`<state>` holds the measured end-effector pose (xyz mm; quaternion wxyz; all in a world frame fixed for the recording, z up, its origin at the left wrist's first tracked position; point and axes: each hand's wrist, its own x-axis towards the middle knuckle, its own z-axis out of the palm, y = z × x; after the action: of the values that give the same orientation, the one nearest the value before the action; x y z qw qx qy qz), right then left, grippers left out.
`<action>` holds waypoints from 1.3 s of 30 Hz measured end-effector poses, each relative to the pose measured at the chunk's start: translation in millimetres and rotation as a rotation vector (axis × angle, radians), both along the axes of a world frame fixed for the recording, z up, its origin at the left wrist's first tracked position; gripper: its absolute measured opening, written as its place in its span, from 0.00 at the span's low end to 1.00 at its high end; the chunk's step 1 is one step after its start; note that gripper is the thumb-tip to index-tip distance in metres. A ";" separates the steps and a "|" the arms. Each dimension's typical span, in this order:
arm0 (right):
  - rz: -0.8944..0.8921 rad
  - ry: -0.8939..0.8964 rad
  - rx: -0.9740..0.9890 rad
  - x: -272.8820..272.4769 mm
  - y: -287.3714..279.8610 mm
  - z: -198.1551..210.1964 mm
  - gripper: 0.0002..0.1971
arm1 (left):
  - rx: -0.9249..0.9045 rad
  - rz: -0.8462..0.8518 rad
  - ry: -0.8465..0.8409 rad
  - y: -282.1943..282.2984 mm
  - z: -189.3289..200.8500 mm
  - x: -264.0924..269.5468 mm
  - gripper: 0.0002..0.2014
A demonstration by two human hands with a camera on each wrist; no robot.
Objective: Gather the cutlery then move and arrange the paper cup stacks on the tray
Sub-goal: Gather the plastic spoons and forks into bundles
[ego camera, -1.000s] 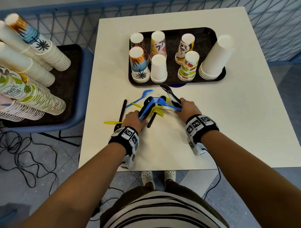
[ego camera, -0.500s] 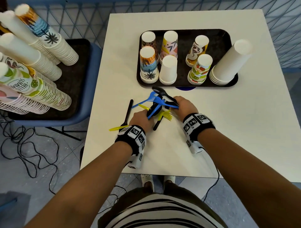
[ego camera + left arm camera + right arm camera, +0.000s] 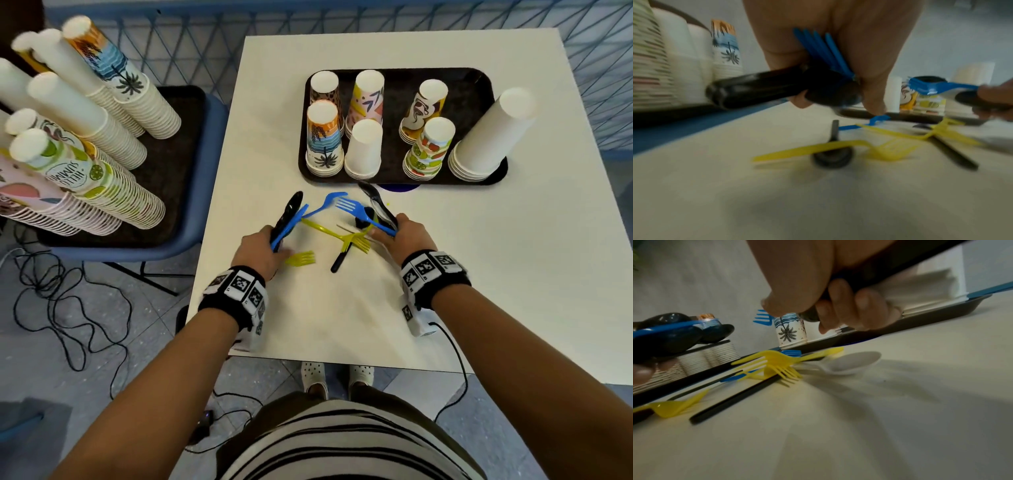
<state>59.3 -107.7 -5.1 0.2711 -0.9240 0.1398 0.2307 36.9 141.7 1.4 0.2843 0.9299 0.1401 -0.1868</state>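
Observation:
Plastic cutlery lies scattered on the white table (image 3: 496,274) in front of the black tray (image 3: 472,89). My left hand (image 3: 274,245) grips a black spoon (image 3: 291,209) and a blue fork (image 3: 818,47) together. My right hand (image 3: 383,233) grips a blue fork (image 3: 356,210) and a black spoon (image 3: 375,200). Between the hands lie yellow forks (image 3: 346,236), one more yellow fork (image 3: 303,258), a black handle (image 3: 339,262), a blue fork (image 3: 325,204) and a white spoon (image 3: 851,363). Several short paper cup stacks and a taller white stack (image 3: 489,137) stand upside down on the tray.
To the left, a blue chair (image 3: 209,171) carries a dark tray with several tall leaning cup stacks (image 3: 85,137). Cables (image 3: 51,308) trail over the floor below it. A blue mesh fence (image 3: 205,44) runs behind the table.
My left hand has pulled away to the left with the black spoon and blue fork in it. The hands now stand apart, and loose forks lie exposed between them.

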 end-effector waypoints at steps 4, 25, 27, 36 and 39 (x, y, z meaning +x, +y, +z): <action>0.036 -0.031 -0.015 -4.8 5.2 -2.6 0.26 | 0.130 -0.135 0.106 25.8 -8.9 -15.1 0.22; 0.161 -0.023 -0.080 13.0 12.7 1.8 0.25 | 0.076 -0.180 0.027 -7.1 -24.7 8.1 0.33; 0.257 -0.016 -0.068 17.6 15.1 0.7 0.29 | 0.117 -0.220 0.065 -10.8 -27.1 11.7 0.32; 0.459 0.052 -0.278 13.9 15.6 -13.8 0.24 | 0.291 -0.305 0.153 -16.8 -30.3 19.8 0.18; 0.447 0.030 -0.294 10.5 13.6 -15.2 0.19 | 0.286 -0.307 0.170 -17.9 -30.2 23.4 0.17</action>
<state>69.8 -94.2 -20.3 0.0742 -0.9579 -0.0315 0.2757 60.3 123.7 -28.8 0.1048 0.9520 0.0454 -0.2839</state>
